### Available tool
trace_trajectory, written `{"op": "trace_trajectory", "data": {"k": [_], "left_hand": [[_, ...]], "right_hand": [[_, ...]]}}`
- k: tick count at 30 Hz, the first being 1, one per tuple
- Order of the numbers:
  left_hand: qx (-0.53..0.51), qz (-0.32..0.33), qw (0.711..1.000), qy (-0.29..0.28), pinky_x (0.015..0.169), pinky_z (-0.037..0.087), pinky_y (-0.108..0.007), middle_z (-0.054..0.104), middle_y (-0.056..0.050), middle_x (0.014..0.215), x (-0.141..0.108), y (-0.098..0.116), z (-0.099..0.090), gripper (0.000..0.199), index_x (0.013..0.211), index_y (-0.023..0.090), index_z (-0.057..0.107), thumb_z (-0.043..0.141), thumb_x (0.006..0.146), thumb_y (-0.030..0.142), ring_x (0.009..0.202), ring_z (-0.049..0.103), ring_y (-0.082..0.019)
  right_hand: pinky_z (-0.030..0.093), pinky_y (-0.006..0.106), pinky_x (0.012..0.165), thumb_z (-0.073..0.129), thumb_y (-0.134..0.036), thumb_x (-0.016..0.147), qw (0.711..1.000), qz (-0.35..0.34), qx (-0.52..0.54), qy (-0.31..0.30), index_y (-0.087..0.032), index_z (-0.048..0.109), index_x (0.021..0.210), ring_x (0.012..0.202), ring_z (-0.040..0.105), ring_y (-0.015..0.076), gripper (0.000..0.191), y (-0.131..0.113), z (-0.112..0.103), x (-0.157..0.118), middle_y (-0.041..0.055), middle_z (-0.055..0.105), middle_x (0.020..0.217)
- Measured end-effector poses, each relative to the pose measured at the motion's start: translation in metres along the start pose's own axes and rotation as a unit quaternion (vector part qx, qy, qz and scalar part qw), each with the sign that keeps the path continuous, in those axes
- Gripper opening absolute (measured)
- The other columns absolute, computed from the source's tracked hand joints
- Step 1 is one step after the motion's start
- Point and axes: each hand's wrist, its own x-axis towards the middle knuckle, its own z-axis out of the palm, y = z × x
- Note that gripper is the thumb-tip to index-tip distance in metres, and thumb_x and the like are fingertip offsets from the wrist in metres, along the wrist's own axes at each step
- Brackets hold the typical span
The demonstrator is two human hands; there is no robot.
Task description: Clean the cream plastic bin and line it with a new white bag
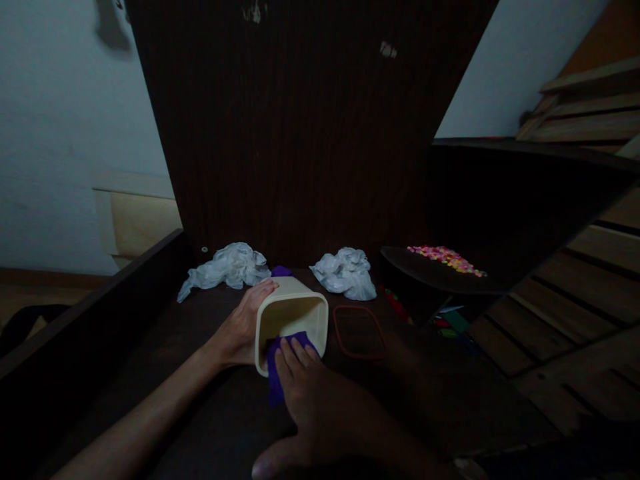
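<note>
A cream plastic container (290,288) lies tilted on the dark surface, its mouth facing me. My left hand (246,327) is closed round its left side, the fingers partly hidden behind it. A purple cloth (276,373) hangs over the lower rim and runs into the mouth. On that cloth my right hand (310,393) lies flat, fingers stretched out just inside the opening and thumb spread away. To the right of the container rests a lid with a reddish-brown rim (357,307).
Two crumpled whitish plastic bags (235,265) (345,273) lie behind the container, with a bit of purple material (282,271) between them. At right, small pink and yellow pieces (447,259) sit on a dark ledge. A raised side edge (100,310) borders the left.
</note>
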Motion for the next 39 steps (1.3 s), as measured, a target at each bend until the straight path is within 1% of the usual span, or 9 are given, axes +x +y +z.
{"op": "trace_trajectory", "data": {"k": [4,7,10,15,21,25,29,33,39], "left_hand": [[0.016,0.005,1.0,-0.009,0.11,0.045,-0.073,0.051,-0.027,0.146,0.005,0.005,0.0,0.112,0.162,0.018,0.015,0.081,0.077,0.05,0.14,0.046,-0.049],[0.028,0.012,1.0,-0.002,0.111,0.045,-0.071,0.05,-0.028,0.146,0.007,0.009,0.001,0.112,0.161,0.014,0.015,0.081,0.077,0.049,0.141,0.045,-0.049],[0.035,0.007,0.999,0.007,0.112,0.043,-0.07,0.049,-0.028,0.146,0.004,0.009,0.003,0.114,0.161,0.014,0.015,0.081,0.076,0.05,0.142,0.044,-0.048],[0.026,-0.006,0.999,0.026,0.113,0.043,-0.071,0.047,-0.024,0.148,-0.002,0.005,0.005,0.115,0.162,0.018,0.014,0.081,0.076,0.055,0.141,0.045,-0.049],[0.033,-0.04,0.998,0.018,0.113,0.043,-0.069,0.048,-0.026,0.146,-0.001,0.009,0.003,0.109,0.162,0.019,0.013,0.079,0.08,0.047,0.142,0.044,-0.046],[0.047,-0.054,0.997,0.032,0.11,0.046,-0.069,0.048,-0.026,0.146,-0.001,0.01,0.004,0.101,0.163,0.018,0.014,0.074,0.085,0.041,0.14,0.047,-0.045],[0.048,-0.075,0.995,0.047,0.107,0.05,-0.067,0.048,-0.026,0.145,-0.001,0.011,0.004,0.1,0.162,0.017,0.015,0.074,0.084,0.038,0.136,0.051,-0.045],[0.028,-0.091,0.995,0.04,0.107,0.05,-0.066,0.048,-0.026,0.146,-0.003,0.008,0.0,0.1,0.163,0.018,0.015,0.073,0.084,0.039,0.136,0.051,-0.045],[0.003,-0.11,0.993,0.042,0.105,0.052,-0.067,0.048,-0.025,0.149,-0.009,0.0,-0.001,0.108,0.163,0.019,0.017,0.077,0.079,0.05,0.133,0.054,-0.047]], "right_hand": [[0.014,0.054,0.128,0.072,-0.072,0.075,0.997,-0.005,-0.022,-0.071,0.006,0.015,0.16,0.155,0.007,0.0452,0.129,0.01,-0.027,0.0,0.0313,0.007,0.165],[0.014,0.054,0.127,0.078,-0.076,0.065,0.99,-0.001,-0.044,-0.133,0.009,0.011,0.159,0.154,0.004,0.0471,0.143,0.009,-0.044,0.023,0.0346,0.003,0.164],[0.017,0.054,0.127,0.082,-0.074,0.061,0.984,-0.028,-0.071,-0.162,0.004,0.022,0.159,0.153,0.013,0.0475,0.139,0.008,-0.051,0.053,0.0315,0.013,0.165],[0.041,0.048,0.116,0.08,-0.077,0.056,0.959,-0.015,-0.091,-0.27,-0.003,0.058,0.142,0.137,0.052,0.0433,0.116,0.004,-0.062,0.087,0.0226,0.06,0.144],[0.049,0.044,0.107,0.084,-0.072,0.057,0.946,-0.003,-0.089,-0.311,-0.001,0.06,0.14,0.125,0.063,0.0405,0.112,-0.005,-0.072,0.092,0.0224,0.067,0.134],[0.038,0.044,0.119,0.077,-0.067,0.075,0.957,-0.066,-0.084,-0.269,0.0,0.053,0.145,0.143,0.046,0.0401,0.1,-0.011,-0.074,0.076,0.0249,0.053,0.15],[0.026,0.046,0.126,0.083,-0.057,0.073,0.973,-0.119,-0.045,-0.193,0.002,0.026,0.159,0.154,0.021,0.04,0.12,-0.009,-0.072,0.049,0.0283,0.02,0.165],[0.018,0.044,0.128,0.081,-0.055,0.077,0.987,-0.133,0.015,-0.09,0.008,0.02,0.158,0.156,0.019,0.0363,0.119,0.002,-0.054,0.018,0.0311,0.019,0.164],[0.012,0.052,0.129,0.073,-0.053,0.085,0.999,0.004,0.042,-0.009,0.004,0.022,0.159,0.156,0.012,0.0403,0.106,-0.015,-0.032,-0.003,0.0289,0.012,0.165]]}}
